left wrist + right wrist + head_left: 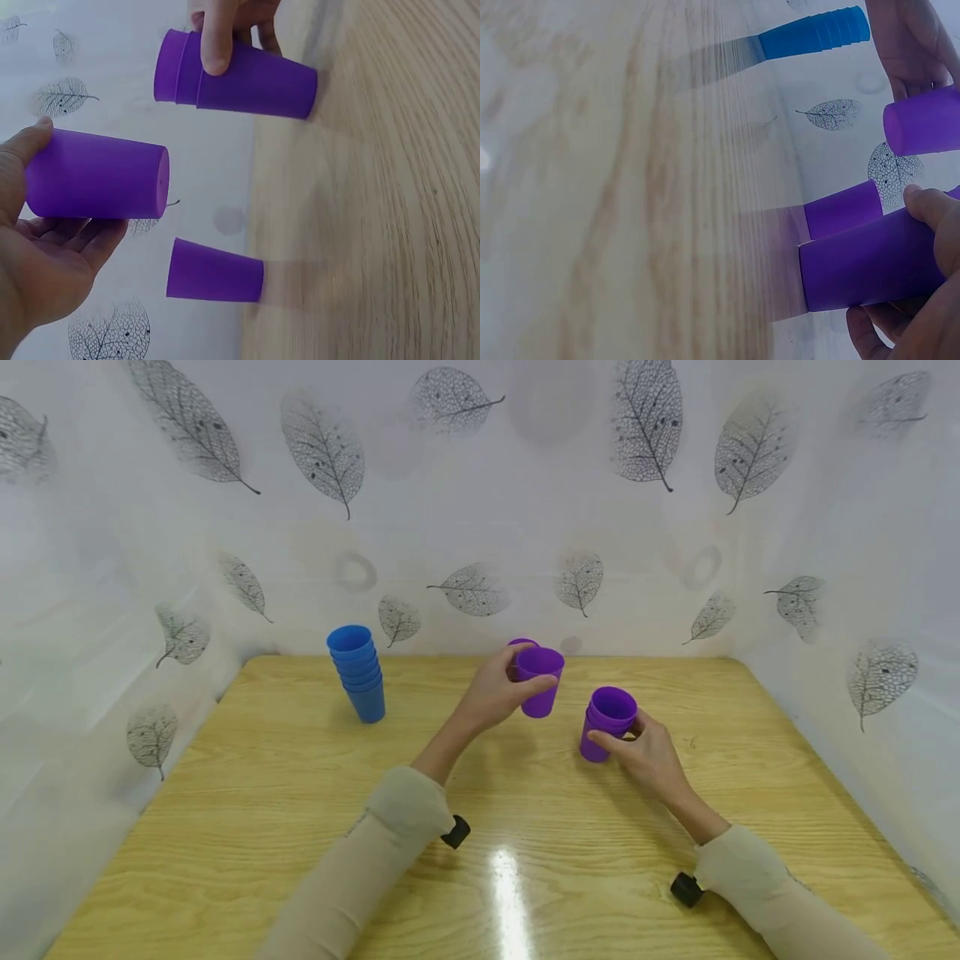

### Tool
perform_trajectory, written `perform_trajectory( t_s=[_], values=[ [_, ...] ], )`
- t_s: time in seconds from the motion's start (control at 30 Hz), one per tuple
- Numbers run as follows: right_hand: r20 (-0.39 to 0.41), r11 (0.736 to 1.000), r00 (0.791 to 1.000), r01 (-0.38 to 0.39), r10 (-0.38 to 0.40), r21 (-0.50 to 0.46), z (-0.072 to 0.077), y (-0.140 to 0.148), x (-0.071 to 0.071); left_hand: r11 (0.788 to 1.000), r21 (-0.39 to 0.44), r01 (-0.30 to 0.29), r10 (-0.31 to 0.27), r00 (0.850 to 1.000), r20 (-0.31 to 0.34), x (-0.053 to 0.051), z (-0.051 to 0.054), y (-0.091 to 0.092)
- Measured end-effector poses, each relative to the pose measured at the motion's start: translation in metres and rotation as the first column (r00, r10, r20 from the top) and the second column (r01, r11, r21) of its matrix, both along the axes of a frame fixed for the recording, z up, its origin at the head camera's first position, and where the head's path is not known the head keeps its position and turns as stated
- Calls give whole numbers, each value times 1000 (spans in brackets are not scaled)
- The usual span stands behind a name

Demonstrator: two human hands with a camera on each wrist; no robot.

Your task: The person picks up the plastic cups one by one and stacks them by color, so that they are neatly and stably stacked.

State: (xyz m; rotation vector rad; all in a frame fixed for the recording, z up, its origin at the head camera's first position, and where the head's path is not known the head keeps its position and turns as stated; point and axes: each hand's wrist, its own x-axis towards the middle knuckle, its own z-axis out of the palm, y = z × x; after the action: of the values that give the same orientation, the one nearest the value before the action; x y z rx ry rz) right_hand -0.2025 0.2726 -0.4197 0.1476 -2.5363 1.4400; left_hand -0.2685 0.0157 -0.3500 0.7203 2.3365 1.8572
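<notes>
My left hand (491, 693) holds a purple cup (538, 704) upright above the table, thumb on the near side. In the left wrist view that cup (105, 176) looks single and has nothing under its base. To the right, my right hand (652, 758) grips a short stack of nested purple cups (596, 745), close to the tabletop; whether its base touches cannot be told. Stepped rims show on this stack (255, 82) in the left wrist view. Another purple cup (217, 271) stands upright on the table, mostly hidden behind my left hand in the head view.
A taller stack of nested blue cups (363, 677) stands at the back left of the wooden table (262, 827). A pale leaf-patterned sheet (480, 527) rises behind the table and along both sides. Light reflects off the front of the tabletop.
</notes>
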Motion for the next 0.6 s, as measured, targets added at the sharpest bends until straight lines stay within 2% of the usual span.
perform_trajectory(
  t_s=[0.3,0.47,0.6],
  values=[
    [0,1000,1000,-2,2,25,-1,2,-2,1000,2,9,-9,1000,7,4,8,17],
    [3,999,1000,-14,14,30,-2,2,-2,1000,22,0,0,1000,20,9,16,29],
    [-1,999,1000,-28,28,28,-2,3,-1,999,37,17,-19,999,31,14,21,38]
  ],
)
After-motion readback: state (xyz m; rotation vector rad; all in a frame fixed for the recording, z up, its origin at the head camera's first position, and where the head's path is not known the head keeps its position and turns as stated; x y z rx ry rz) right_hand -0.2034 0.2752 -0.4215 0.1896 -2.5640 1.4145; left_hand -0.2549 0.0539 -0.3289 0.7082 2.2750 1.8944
